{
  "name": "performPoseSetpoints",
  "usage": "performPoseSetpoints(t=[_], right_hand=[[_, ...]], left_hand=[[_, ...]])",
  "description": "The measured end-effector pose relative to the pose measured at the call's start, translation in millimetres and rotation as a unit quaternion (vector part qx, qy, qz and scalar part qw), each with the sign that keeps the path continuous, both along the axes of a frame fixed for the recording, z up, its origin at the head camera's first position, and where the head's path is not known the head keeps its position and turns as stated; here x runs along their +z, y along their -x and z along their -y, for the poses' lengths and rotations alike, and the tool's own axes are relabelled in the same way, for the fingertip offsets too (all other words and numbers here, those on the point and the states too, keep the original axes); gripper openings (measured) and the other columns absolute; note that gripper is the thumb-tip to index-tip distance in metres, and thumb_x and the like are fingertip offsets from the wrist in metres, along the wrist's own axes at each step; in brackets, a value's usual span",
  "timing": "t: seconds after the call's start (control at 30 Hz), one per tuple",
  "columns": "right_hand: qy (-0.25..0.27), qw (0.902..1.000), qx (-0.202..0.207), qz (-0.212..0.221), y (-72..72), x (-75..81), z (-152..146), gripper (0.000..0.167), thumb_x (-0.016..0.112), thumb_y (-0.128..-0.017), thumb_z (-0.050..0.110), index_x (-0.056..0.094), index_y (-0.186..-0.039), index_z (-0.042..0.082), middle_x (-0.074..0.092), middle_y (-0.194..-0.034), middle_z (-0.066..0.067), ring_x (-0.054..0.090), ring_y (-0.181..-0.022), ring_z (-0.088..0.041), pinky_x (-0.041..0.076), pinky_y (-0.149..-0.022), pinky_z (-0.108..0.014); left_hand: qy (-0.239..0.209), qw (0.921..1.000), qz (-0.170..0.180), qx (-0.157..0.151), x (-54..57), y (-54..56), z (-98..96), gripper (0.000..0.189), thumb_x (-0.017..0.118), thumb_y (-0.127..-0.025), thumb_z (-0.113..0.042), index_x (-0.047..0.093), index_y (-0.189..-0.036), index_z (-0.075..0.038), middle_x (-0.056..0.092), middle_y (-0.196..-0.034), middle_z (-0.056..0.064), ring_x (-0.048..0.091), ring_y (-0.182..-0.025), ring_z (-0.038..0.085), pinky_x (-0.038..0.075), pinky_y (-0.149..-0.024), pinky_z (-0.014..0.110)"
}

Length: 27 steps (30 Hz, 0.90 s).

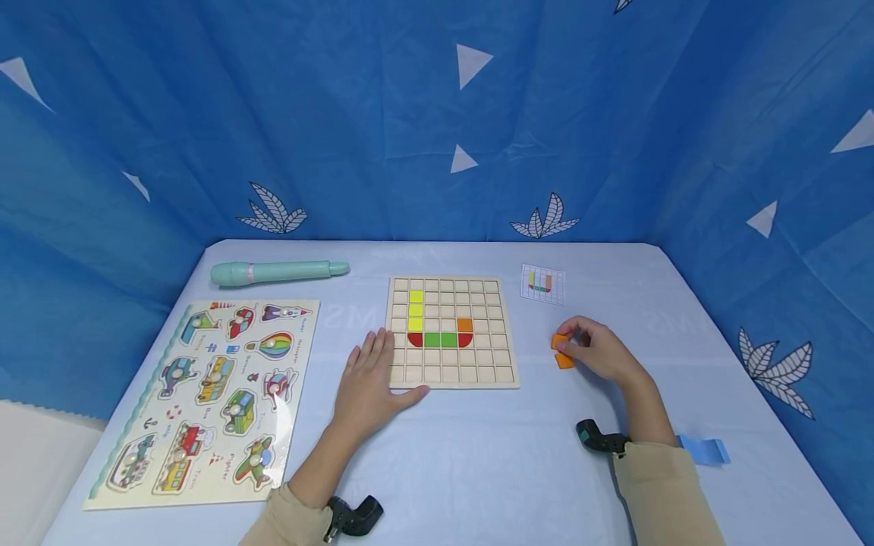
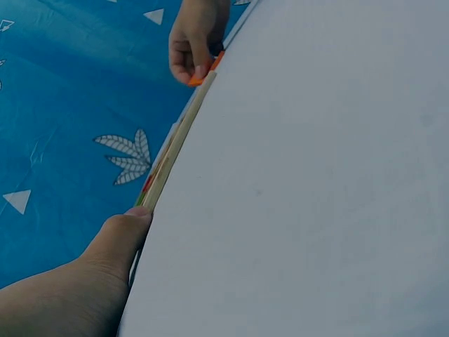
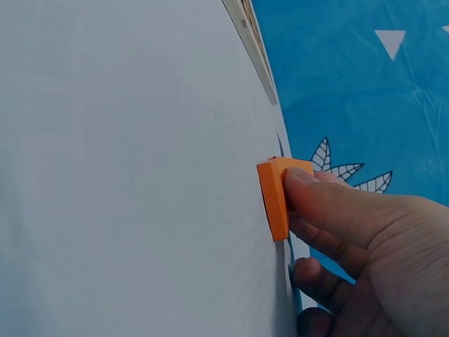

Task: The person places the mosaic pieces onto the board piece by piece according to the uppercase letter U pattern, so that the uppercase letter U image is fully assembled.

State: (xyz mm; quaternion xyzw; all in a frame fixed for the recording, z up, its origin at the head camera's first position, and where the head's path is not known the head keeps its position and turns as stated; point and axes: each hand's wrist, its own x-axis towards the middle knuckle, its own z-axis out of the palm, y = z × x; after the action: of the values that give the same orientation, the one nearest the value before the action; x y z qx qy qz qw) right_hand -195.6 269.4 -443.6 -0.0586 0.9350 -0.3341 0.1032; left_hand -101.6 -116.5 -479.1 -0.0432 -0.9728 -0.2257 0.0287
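Observation:
A wooden grid board [image 1: 451,374] lies mid-table. It carries a column of yellow square tiles [image 1: 416,311], green tiles [image 1: 440,340] between two red rounded-corner tiles [image 1: 415,340], and one orange tile [image 1: 464,324]. My left hand [image 1: 372,390] rests at the board's left edge, fingers extended; in the left wrist view its thumb [image 2: 126,228] touches the near edge. To the right of the board, my right hand [image 1: 604,355] pinches an orange square tile [image 1: 559,342] between thumb and fingers. Another orange tile [image 1: 564,361] sits right against it, and both show overlapping in the right wrist view.
A small pattern card [image 1: 543,285] lies behind my right hand. At the left is a picture puzzle board [image 1: 205,409] of vehicles, with a mint-green stick [image 1: 287,272] behind it. A blue strip [image 1: 706,451] lies beside the right sleeve. Blue curtains surround the table.

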Motion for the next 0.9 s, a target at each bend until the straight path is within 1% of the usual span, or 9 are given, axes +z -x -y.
performPoseSetpoints(t=[0.13, 0.27, 0.43, 0.57, 0.73, 0.9], right_hand=[[0.008, 1.0000, 0.003, 0.002, 0.7, -1.0, -1, 0.020, 0.069, -0.093, 0.018, 0.064, -0.110, 0.008, 0.061, -0.102, -0.012, 0.049, -0.089, -0.025, 0.041, -0.074, -0.033], [0.020, 0.9998, 0.005, -0.002, 2.6, -2.1, -1, 0.021, 0.068, -0.094, 0.022, 0.064, -0.110, 0.009, 0.061, -0.102, -0.010, 0.049, -0.091, -0.024, 0.043, -0.076, -0.032], [0.056, 0.9983, 0.007, -0.014, 6.6, 2.6, 4, 0.021, 0.069, -0.094, 0.024, 0.064, -0.110, 0.011, 0.062, -0.105, -0.010, 0.050, -0.089, -0.026, 0.046, -0.069, -0.029], [0.071, 0.9970, 0.019, -0.025, 10.4, 8.8, 14, 0.019, 0.067, -0.095, 0.021, 0.063, -0.111, 0.011, 0.065, -0.108, -0.010, 0.051, -0.090, -0.027, 0.047, -0.068, -0.027], [0.087, 0.9955, 0.031, -0.018, 16.7, 12.8, 29, 0.018, 0.065, -0.096, 0.020, 0.062, -0.112, 0.012, 0.065, -0.108, -0.009, 0.052, -0.092, -0.027, 0.049, -0.067, -0.029], [0.102, 0.9936, 0.047, -0.017, 25.2, 10.6, 47, 0.016, 0.066, -0.096, 0.020, 0.063, -0.111, 0.014, 0.064, -0.108, -0.007, 0.053, -0.094, -0.027, 0.048, -0.075, -0.033]], left_hand=[[0.000, 1.0000, -0.001, 0.000, -0.4, 0.2, -0.2, 0.117, 0.067, -0.076, -0.074, 0.024, -0.156, -0.001, 0.022, -0.165, 0.015, 0.016, -0.155, 0.032, 0.015, -0.124, 0.053], [0.001, 1.0000, 0.001, -0.001, -1.0, 0.4, 0.0, 0.118, 0.065, -0.076, -0.076, 0.023, -0.157, -0.001, 0.021, -0.165, 0.014, 0.015, -0.155, 0.031, 0.014, -0.125, 0.053], [0.005, 1.0000, 0.004, 0.000, -2.0, 0.5, 0.2, 0.118, 0.064, -0.076, -0.077, 0.023, -0.157, -0.002, 0.021, -0.165, 0.013, 0.014, -0.155, 0.030, 0.014, -0.125, 0.052], [0.007, 1.0000, 0.005, 0.001, -2.4, 0.8, 0.2, 0.118, 0.064, -0.076, -0.077, 0.022, -0.157, -0.002, 0.020, -0.165, 0.013, 0.014, -0.155, 0.030, 0.014, -0.125, 0.053], [0.008, 1.0000, 0.005, 0.000, -3.1, 1.3, 0.3, 0.118, 0.064, -0.076, -0.077, 0.022, -0.157, -0.002, 0.021, -0.165, 0.013, 0.015, -0.155, 0.030, 0.015, -0.125, 0.053], [0.010, 0.9999, 0.005, -0.001, -2.5, 1.0, 0.0, 0.118, 0.064, -0.076, -0.077, 0.023, -0.157, -0.002, 0.021, -0.165, 0.013, 0.015, -0.155, 0.030, 0.015, -0.125, 0.053]])
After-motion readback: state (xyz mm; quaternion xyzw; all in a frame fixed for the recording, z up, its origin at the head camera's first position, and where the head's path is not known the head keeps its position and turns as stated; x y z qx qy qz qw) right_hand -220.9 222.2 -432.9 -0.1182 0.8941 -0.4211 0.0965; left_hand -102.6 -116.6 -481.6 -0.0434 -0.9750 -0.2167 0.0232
